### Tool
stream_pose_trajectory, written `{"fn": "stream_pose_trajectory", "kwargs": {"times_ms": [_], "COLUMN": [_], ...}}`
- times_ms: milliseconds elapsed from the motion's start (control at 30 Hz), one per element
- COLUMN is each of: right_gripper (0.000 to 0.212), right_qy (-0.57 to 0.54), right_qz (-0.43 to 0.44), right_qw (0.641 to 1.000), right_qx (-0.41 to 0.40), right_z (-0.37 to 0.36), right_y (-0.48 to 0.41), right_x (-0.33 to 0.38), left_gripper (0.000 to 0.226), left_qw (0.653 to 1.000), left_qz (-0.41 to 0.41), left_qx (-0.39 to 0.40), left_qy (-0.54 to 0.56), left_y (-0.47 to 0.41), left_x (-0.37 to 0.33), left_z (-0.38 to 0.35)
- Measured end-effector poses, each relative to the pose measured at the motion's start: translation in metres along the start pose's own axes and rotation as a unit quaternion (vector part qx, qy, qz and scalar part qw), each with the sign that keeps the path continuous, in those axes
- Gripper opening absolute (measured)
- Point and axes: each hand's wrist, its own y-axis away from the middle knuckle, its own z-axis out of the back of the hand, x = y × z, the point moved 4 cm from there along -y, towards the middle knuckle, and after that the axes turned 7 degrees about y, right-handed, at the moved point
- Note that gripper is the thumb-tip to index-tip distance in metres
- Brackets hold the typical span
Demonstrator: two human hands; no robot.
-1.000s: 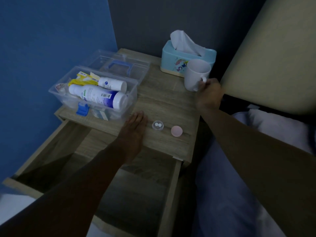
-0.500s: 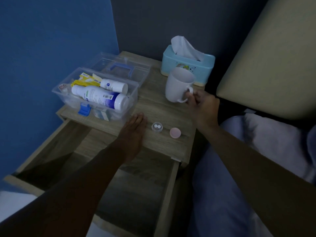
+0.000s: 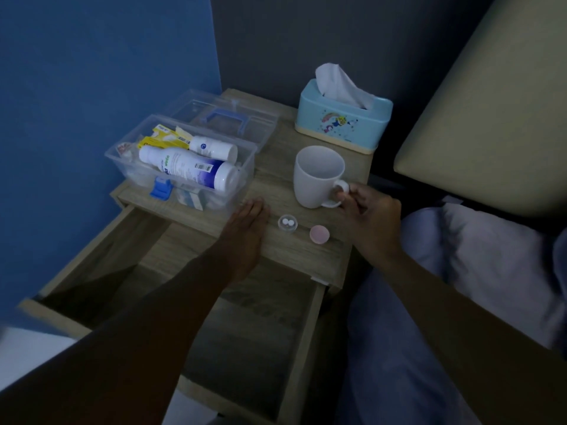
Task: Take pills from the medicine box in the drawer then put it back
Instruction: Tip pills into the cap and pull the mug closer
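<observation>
A clear medicine box (image 3: pixel 245 176) stands open on the nightstand's left side, with white bottles and yellow packets inside and its lid (image 3: pixel 227 118) folded back. Two white pills sit in a small clear cap (image 3: pixel 287 223) near the front edge, with a pink cap (image 3: pixel 319 234) beside it. My left hand (image 3: pixel 245 234) lies flat on the nightstand, just left of the pills. Fingers of my right hand (image 3: pixel 368 219) grip the handle of a white mug (image 3: pixel 317 176), which stands on the wood. The drawer (image 3: pixel 233 326) below is pulled out.
A light blue tissue box (image 3: pixel 342 124) stands at the nightstand's back right. A blue wall is on the left and a dark wall behind. A beige headboard (image 3: pixel 491 118) and bedding (image 3: pixel 475 259) lie to the right.
My right hand has brought the mug from the back right near the tissue box forward and left, down onto the nightstand. My left hand has stayed flat.
</observation>
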Motion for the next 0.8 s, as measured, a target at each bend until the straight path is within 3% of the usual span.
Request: {"fn": "stream_pose_trajectory", "kwargs": {"times_ms": [267,567,800], "right_gripper": [0.015,0.025,0.027], "right_qy": [-0.015,0.011,0.002], "right_qz": [-0.011,-0.007,-0.045], "right_qw": [1.0,1.0,0.999], "right_qx": [0.006,-0.001,0.029], "right_z": [0.0,0.003,0.004], "right_y": [0.005,0.006,0.01], "right_x": [-0.002,-0.006,-0.003], "left_gripper": [0.078,0.078,0.074], "left_qw": [1.0,1.0,0.996], "left_qz": [-0.006,0.001,0.04], "left_qx": [-0.006,0.005,0.069], "left_qy": [-0.005,-0.003,0.027], "left_y": [0.0,0.001,0.005], "left_x": [0.003,0.003,-0.01], "left_z": [-0.002,0.0,0.016]}}
